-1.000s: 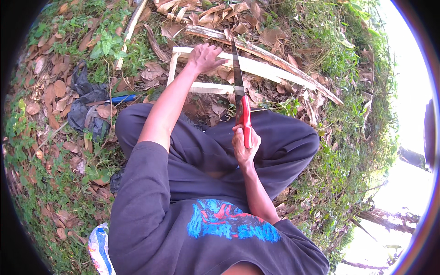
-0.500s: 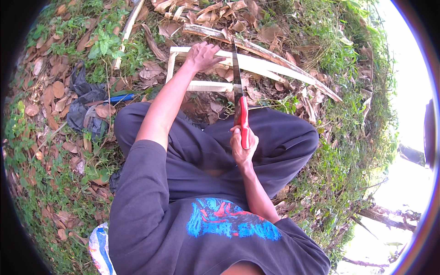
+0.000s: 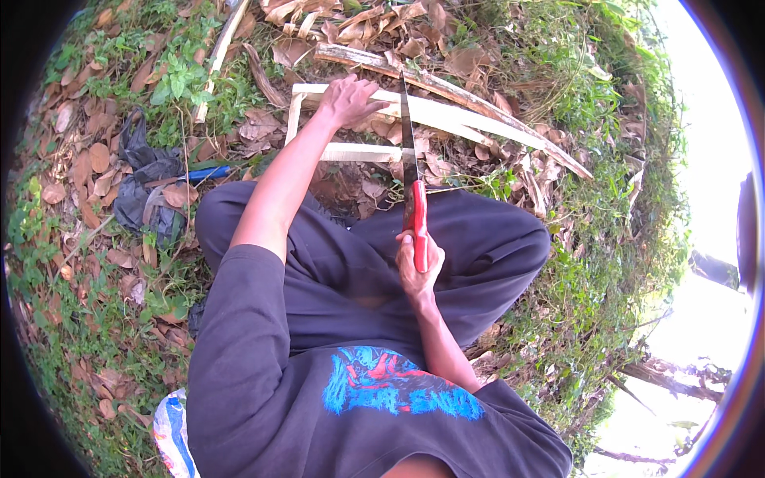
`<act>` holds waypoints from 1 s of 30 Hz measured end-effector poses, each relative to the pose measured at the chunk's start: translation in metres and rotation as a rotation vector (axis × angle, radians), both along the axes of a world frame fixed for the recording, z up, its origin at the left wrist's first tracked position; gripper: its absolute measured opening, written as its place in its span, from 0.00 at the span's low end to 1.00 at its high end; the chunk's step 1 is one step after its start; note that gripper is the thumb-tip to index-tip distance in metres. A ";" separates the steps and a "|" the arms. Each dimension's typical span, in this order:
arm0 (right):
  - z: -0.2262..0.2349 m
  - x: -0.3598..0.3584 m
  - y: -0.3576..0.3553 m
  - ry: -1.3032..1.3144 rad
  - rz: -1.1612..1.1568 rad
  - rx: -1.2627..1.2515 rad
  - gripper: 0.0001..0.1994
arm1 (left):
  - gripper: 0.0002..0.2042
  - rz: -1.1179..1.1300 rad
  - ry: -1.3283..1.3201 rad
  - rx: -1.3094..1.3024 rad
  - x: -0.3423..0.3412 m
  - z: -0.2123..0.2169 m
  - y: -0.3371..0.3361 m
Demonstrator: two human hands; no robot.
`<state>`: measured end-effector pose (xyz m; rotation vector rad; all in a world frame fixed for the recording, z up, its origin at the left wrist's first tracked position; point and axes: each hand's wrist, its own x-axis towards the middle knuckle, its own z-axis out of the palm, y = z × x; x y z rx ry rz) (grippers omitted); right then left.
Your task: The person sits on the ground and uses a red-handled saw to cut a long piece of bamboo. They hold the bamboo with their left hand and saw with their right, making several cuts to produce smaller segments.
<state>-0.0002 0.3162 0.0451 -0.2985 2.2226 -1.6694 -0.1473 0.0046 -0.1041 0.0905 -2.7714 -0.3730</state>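
I see the right hand [image 3: 416, 269] wrapped tight round the red handle of a hand saw [image 3: 411, 182], blade running forward across the pale wooden slats [image 3: 446, 115] on the leaf-strewn ground — it crosses the upper slat just beside the left hand [image 3: 348, 99]. That hand presses down on the slat, fingers spread. A black plastic bag [image 3: 143, 187] lies well to the left.

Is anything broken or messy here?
Nothing looks broken. The left hand presses on pale wood strips while the right hand holds a red-handled saw across them. A crumpled dark bag just lies among the dry leaves.
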 end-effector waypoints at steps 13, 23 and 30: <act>0.023 -0.002 -0.006 -0.110 -0.054 -0.057 0.08 | 0.32 -0.009 -0.181 0.029 -0.003 0.005 -0.002; 0.023 0.006 -0.002 -0.006 -0.021 0.026 0.06 | 0.32 -0.020 -0.195 0.022 -0.005 0.006 -0.003; 0.021 -0.020 -0.020 -0.114 -0.050 -0.039 0.07 | 0.31 -0.010 -0.143 -0.003 -0.006 0.005 -0.002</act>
